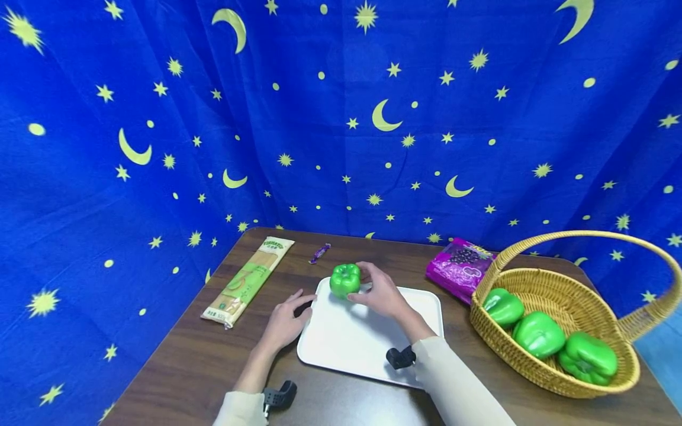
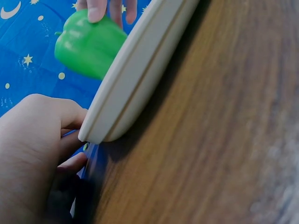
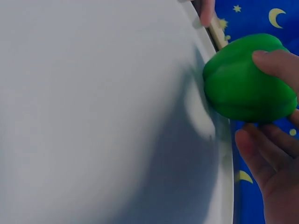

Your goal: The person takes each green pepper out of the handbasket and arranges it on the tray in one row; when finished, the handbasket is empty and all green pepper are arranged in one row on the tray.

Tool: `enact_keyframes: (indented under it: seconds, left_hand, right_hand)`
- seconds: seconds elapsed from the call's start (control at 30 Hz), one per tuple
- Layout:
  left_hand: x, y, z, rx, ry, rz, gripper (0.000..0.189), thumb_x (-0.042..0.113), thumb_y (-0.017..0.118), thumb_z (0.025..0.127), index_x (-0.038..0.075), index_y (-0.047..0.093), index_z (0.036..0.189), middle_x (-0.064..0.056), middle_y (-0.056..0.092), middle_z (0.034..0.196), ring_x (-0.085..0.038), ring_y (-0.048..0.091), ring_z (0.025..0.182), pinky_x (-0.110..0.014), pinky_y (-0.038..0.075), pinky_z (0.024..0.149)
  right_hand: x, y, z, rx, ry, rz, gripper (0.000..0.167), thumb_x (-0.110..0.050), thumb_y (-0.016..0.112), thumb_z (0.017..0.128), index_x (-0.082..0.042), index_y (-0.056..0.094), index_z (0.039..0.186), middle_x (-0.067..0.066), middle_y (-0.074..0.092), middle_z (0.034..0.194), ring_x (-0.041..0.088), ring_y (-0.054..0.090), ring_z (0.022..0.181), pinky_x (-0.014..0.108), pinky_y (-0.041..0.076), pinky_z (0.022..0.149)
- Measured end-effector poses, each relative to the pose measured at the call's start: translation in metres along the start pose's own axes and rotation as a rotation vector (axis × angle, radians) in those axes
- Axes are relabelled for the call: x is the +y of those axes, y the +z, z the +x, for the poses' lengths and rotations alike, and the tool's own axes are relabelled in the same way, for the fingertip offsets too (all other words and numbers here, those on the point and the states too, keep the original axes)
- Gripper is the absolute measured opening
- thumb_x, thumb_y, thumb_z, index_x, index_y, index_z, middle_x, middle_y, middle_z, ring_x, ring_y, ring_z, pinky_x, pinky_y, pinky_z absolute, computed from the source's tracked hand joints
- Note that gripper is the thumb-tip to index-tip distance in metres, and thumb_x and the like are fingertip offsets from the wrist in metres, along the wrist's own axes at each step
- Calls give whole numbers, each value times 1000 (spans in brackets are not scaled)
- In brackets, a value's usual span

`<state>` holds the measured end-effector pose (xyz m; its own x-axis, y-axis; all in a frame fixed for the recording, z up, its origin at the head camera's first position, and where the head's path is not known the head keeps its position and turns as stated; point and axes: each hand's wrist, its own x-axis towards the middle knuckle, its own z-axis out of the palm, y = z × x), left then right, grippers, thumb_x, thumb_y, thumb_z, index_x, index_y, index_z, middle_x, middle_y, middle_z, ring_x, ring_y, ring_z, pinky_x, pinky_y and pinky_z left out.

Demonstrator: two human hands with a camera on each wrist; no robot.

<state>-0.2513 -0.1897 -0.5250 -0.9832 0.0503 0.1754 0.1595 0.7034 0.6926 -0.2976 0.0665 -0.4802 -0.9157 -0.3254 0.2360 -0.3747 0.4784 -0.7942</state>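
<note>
Pepper at the far left corner of the tray, held by the right grip with thumb on the near side and fingers on the far side. Likely step in hand: setting down on the tray or lifting off it; cannot tell which from these views. Cannot tell, either, full contact with the tray from a slight lift.

Next, by judgement, calls for 1 of 2 things: for a placing, lowering until steady, then easing thumb and fingers apart without tipping; for a lifting, a firmer pinch and a clear rise past the rim. Round, glossy sides, so probably prone to rolling if let go on a slant.

Stem end upward, with the lobed top showing in the head view. Long axis close to vertical, perhaps a little tilted; not much longer than wide.

Left grip relaxed, with no clear hold, fingertips at the left edge of the tray, probably for steadying. On the right of the table, a basket with 3 more peppers.
</note>
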Motion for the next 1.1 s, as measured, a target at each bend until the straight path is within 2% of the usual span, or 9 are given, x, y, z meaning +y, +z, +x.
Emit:
enact_keyframes:
  seconds: [0.23, 0.4, 0.63, 0.83, 1.1]
  left_hand:
    - [-1, 0, 0, 17, 30, -8, 29, 25, 63, 91, 24, 69, 119, -15, 51, 138, -32, 45, 129, -53, 32, 106]
    - [1, -1, -3, 5, 8, -17, 30, 24, 63, 91, 22, 69, 120, -15, 50, 139, -34, 43, 130, -55, 30, 106]
    - [3, -2, -3, -4, -6, -26, 30, 23, 63, 91, 23, 68, 121, -15, 50, 139, -33, 43, 131, -57, 29, 106]
    - [1, 1, -1, -4, -16, -24, 30, 23, 63, 90, 23, 68, 120, -13, 52, 137, -30, 43, 131, -56, 30, 106]
    - [4, -2, 1, 5, 6, -27, 30, 23, 64, 90, 22, 69, 119, -15, 53, 136, -30, 44, 130, -56, 31, 105]
  right_hand:
    - [-7, 14, 8, -8, 10, -21, 80, -27, 84, 73, -7, 43, 139, 6, 60, 118, 27, 61, 102, 32, 53, 76]
    - [-12, 22, 12, -27, 40, -60, 82, -30, 83, 74, -9, 41, 141, 4, 59, 121, 23, 61, 104, 32, 51, 80]
    - [-18, 24, 14, -28, 66, -117, 82, -33, 81, 77, -12, 39, 144, 7, 57, 126, 24, 60, 106, 37, 50, 85]
    - [-21, 27, 15, -32, 72, -167, 82, -36, 79, 78, -13, 37, 145, 9, 54, 133, 26, 55, 115, 43, 46, 94]
    - [-23, 29, 17, -37, 50, -189, 85, -34, 77, 81, -11, 31, 149, 12, 57, 130, 27, 56, 116, 43, 46, 95]
